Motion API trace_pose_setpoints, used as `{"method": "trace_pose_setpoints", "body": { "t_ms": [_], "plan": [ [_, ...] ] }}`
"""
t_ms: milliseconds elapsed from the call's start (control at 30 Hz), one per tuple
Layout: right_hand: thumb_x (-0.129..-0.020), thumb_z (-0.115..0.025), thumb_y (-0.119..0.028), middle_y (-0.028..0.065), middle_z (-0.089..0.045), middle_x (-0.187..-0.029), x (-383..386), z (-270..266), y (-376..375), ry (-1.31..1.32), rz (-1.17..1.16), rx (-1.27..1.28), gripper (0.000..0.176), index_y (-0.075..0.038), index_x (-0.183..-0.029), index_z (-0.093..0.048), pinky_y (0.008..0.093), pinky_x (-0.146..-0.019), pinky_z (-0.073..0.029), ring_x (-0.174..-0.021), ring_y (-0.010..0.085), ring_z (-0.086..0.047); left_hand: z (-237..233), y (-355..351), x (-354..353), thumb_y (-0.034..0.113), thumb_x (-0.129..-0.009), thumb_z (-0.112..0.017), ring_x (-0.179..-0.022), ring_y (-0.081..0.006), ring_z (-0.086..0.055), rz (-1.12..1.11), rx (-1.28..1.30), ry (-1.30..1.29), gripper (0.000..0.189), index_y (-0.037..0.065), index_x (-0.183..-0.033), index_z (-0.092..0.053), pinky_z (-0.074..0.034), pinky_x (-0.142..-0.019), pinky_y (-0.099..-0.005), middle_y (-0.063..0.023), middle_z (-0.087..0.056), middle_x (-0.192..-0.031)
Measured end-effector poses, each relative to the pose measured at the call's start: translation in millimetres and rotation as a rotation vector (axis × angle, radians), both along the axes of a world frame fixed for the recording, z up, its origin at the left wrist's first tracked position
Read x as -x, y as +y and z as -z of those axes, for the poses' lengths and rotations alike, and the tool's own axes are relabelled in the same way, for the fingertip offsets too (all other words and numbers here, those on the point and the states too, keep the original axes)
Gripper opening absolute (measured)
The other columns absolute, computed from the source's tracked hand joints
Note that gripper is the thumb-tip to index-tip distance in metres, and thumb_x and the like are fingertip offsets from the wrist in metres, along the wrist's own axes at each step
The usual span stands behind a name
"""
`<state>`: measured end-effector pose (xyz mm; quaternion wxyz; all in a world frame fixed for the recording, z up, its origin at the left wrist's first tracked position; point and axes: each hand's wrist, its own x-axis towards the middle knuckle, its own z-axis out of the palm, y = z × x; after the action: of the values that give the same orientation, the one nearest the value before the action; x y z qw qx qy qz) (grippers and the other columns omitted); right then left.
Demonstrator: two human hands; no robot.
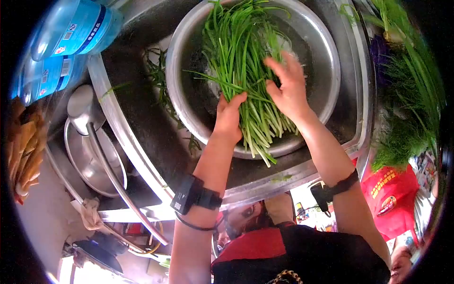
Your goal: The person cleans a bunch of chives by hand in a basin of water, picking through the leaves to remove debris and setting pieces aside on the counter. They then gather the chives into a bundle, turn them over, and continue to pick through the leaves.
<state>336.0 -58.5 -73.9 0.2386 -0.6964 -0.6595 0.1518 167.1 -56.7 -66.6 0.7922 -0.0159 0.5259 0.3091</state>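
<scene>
A thick bunch of garlic chives [239, 61] lies across a wide steel basin [174, 75], its pale cut ends pointing toward me over the near rim. My left hand [230, 113] is closed round the left side of the bunch, above the white stems, with its thumb on top. Over the right side of the chives, my right hand [289, 90] has its fingers apart and holds nothing. Some water shows in the basin beneath the leaves.
The basin stands in a metal sink [127, 61] with loose green scraps. At left are blue water bottles [78, 28], a steel ladle [85, 106] and a metal bowl [78, 154]. Feathery greens [406, 113] lie at right, near a person's red apron [390, 199].
</scene>
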Motion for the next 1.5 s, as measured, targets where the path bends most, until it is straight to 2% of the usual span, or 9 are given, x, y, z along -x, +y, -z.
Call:
{"method": "trace_pose_setpoints", "body": {
  "t_ms": [67, 300, 467, 700, 1000, 1100, 1233, 1333, 1500],
  "plan": [
    [-0.076, -0.066, -0.008, 0.0149, -0.059, -0.116, 4.8, -4.6, 3.5, -0.076, -0.152, 0.004, 0.018, -0.010, -0.093, -0.068, 0.0473, -0.096, -0.039, -0.116, 0.0368, -0.048, -0.6, 0.5, 0.1, 0.011, -0.083, -0.061, -0.106, -0.0264, -0.057, 0.003, -0.002, 0.013, 0.055, 0.010, -0.133, -0.039, -0.052, -0.081, -0.0426, -0.0109, -0.054, -0.121],
    [-0.081, -0.064, -0.003, 0.0130, -0.066, -0.087, 3.7, -19.7, -7.3, 0.469, 0.070, 0.184, 0.011, -0.004, -0.092, -0.065, 0.0374, -0.071, -0.050, -0.082, 0.0304, -0.064, 6.4, -4.7, 0.5, 0.012, -0.082, -0.062, -0.103, -0.0251, -0.056, -0.104, 0.031, 0.107, 0.060, 0.007, -0.136, -0.035, -0.051, -0.080, -0.0407, -0.0126, -0.053, -0.120],
    [-0.080, -0.065, -0.010, 0.0134, -0.061, -0.086, 31.3, -11.4, 8.1, -0.107, -0.134, 0.047, 0.010, -0.007, -0.089, -0.066, 0.0373, -0.072, -0.050, -0.084, 0.0305, -0.062, 15.6, -7.6, 7.8, 0.012, -0.084, -0.059, -0.106, -0.0264, -0.054, -0.103, -0.020, 0.076, 0.070, 0.008, -0.144, -0.022, -0.049, -0.082, -0.0397, -0.0131, -0.049, -0.127],
    [-0.088, -0.062, -0.011, 0.0096, -0.065, -0.084, 34.0, -48.2, -20.1, 0.619, 0.158, 0.151, 0.008, -0.003, -0.090, -0.062, 0.0295, -0.061, -0.049, -0.067, 0.0190, -0.062, -1.2, -8.0, 13.5, 0.012, -0.086, -0.056, -0.117, -0.0261, -0.046, -0.038, -0.063, 0.281, 0.068, 0.004, -0.144, -0.022, -0.038, -0.098, -0.0392, -0.0138, -0.042, -0.136],
    [-0.095, -0.053, -0.019, 0.0125, -0.066, -0.096, 19.5, -81.2, -32.5, 1.396, 0.375, 0.215, 0.013, -0.006, -0.098, -0.052, 0.0215, -0.061, -0.044, -0.073, 0.0118, -0.061, -51.4, -35.4, 17.7, -0.002, -0.075, -0.057, -0.124, -0.0307, -0.037, 0.216, -1.091, 1.133, 0.054, -0.001, -0.128, -0.043, -0.028, -0.105, -0.0393, -0.0198, -0.040, -0.132],
    [-0.095, -0.053, -0.018, 0.0115, -0.066, -0.096, 25.2, -92.1, -33.9, 1.315, 0.339, 0.191, 0.013, -0.006, -0.098, -0.053, 0.0221, -0.063, -0.043, -0.074, 0.0120, -0.061, -60.3, -37.0, 8.4, -0.003, -0.076, -0.059, -0.109, -0.0284, -0.050, 0.306, -1.255, 0.983, 0.047, 0.000, -0.123, -0.051, -0.045, -0.087, -0.0348, -0.0201, -0.043, -0.129],
    [-0.095, -0.053, -0.019, 0.0093, -0.065, -0.094, 31.6, -96.3, -40.2, 1.163, 0.169, 0.257, 0.015, -0.005, -0.098, -0.056, 0.0230, -0.064, -0.042, -0.076, 0.0120, -0.060, -55.4, -31.9, 1.8, -0.005, -0.074, -0.063, -0.075, -0.0283, -0.063, 0.368, -1.069, 0.702, 0.023, 0.001, -0.097, -0.065, -0.051, -0.064, -0.0328, -0.0141, -0.063, -0.093],
    [-0.093, -0.055, -0.025, 0.0074, -0.064, -0.089, 24.2, -87.4, -33.4, 1.115, 0.385, 0.264, 0.023, -0.003, -0.096, -0.058, 0.0231, -0.063, -0.041, -0.075, 0.0126, -0.059, -56.4, -32.9, 7.8, -0.003, -0.079, -0.065, -0.075, -0.0210, -0.064, 0.275, -1.033, 0.701, 0.012, -0.002, -0.090, -0.065, -0.051, -0.067, -0.0287, -0.0117, -0.066, -0.090],
    [-0.089, -0.060, -0.021, 0.0016, -0.060, -0.081, 29.0, -40.2, -31.8, 1.143, 0.196, 0.760, 0.020, -0.005, -0.100, -0.058, 0.0213, -0.060, -0.040, -0.073, 0.0070, -0.055, -59.3, -51.4, 15.9, -0.006, -0.080, -0.063, -0.090, -0.0221, -0.065, 0.406, -1.111, 0.536, 0.014, -0.003, -0.092, -0.066, -0.051, -0.077, -0.0292, -0.0141, -0.067, -0.096]
  ]
}}
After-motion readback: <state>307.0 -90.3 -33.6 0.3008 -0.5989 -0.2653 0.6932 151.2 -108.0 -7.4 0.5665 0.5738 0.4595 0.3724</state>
